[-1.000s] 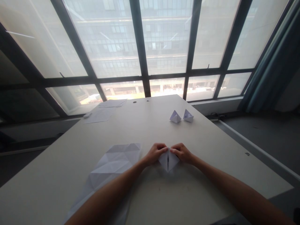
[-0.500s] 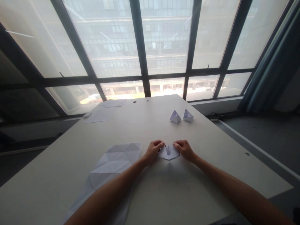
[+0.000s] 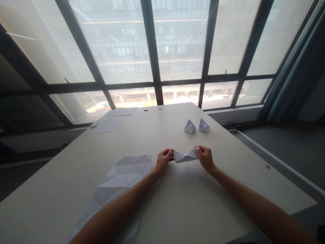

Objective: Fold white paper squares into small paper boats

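Observation:
A folded white paper boat (image 3: 185,157) is stretched between my two hands, its middle dipping and its ends raised. My left hand (image 3: 164,160) pinches the left end between thumb and fingers. The right end is pinched by my right hand (image 3: 205,157). Under and beside my left forearm lies a large creased sheet of white paper (image 3: 124,173), partly hidden by the arm. Beyond my hands, two folded paper boats, a left one (image 3: 190,126) and a right one (image 3: 203,125), stand side by side with pointed peaks.
The white table (image 3: 152,135) stretches toward a large window with dark frames. Flat paper sheets (image 3: 108,124) and a small whitish object (image 3: 94,124) lie at the far left. A small dark mark (image 3: 267,167) is near the right edge. A blue curtain (image 3: 291,67) hangs at right.
Both hands have moved up and slightly farther apart. The paper between them has gone from a flattish spread with an open central slit to a stretched boat shape, tilted up.

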`<state>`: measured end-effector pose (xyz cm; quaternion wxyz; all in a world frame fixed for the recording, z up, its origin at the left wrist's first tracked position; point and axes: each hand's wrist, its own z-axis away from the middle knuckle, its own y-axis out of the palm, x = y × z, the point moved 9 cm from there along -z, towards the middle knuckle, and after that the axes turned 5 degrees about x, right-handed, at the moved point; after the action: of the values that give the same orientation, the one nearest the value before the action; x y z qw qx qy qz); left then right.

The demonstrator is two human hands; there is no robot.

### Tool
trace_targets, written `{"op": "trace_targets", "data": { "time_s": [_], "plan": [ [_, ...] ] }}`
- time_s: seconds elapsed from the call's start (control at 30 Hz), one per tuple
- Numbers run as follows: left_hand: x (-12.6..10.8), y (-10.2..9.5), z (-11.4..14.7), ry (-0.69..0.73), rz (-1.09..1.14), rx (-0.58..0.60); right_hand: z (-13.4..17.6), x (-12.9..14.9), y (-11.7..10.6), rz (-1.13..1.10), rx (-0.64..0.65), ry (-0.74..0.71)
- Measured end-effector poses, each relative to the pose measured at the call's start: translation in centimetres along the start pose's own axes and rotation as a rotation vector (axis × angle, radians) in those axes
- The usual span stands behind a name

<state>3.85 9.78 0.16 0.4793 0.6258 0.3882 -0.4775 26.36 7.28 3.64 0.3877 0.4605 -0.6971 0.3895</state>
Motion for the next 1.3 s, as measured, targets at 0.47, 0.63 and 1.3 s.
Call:
{"op": "trace_targets", "data": {
  "time_s": [0.47,0.63,1.3],
  "plan": [
    [0.9,-1.1,-0.3,-0.022,0.137,-0.116,-0.5,-2.2,-1.8,-0.155,-0.169,0.106],
    [0.9,-0.6,-0.4,-0.005,0.169,-0.07,-0.4,-2.6,-1.4,-0.263,-0.185,0.142],
    [0.9,0.3,-0.3,-0.063,0.264,0.084,1.0,1.3,2.5,-0.184,0.168,0.009]
  ]
}}
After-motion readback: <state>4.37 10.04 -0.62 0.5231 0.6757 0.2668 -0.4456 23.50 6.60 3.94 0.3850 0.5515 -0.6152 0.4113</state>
